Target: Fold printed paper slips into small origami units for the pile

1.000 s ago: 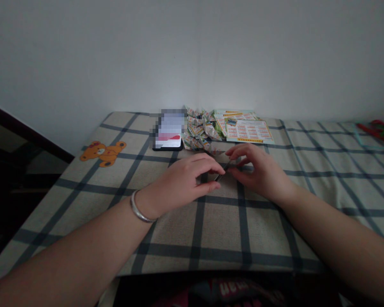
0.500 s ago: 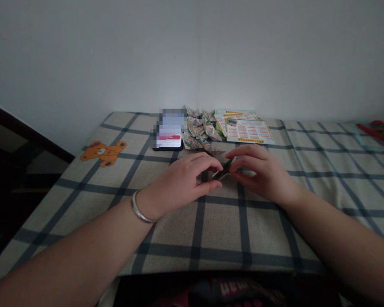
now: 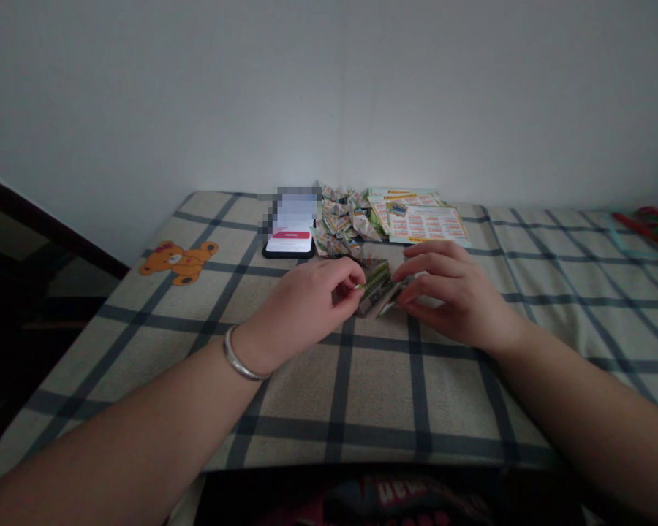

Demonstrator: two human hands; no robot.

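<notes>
A small folded piece of printed paper [image 3: 375, 292], green and grey with several creased layers, is held between my two hands just above the table. My left hand [image 3: 312, 296], with a silver bangle on its wrist, pinches the paper's left edge between thumb and forefinger. On the other side, my right hand [image 3: 449, 292] grips the right edge with its fingertips, the fingers curved and slightly apart. Right behind the paper lies a cluster of folded paper pieces [image 3: 343, 219], printed in the same style. My fingers partly cover the held paper.
A phone [image 3: 289, 226] with a lit, partly blurred screen lies left of the folded pieces. Printed cards [image 3: 430, 223] are stacked to their right against the wall. The checked tablecloth [image 3: 285, 409] carries an orange bear figure [image 3: 180, 261]. Red and green items [image 3: 655, 225] lie far right.
The folded paper has turned and opened out, so its green printed face now shows. My left finger and thumb have closed on its edge, and my right hand has shifted slightly right.
</notes>
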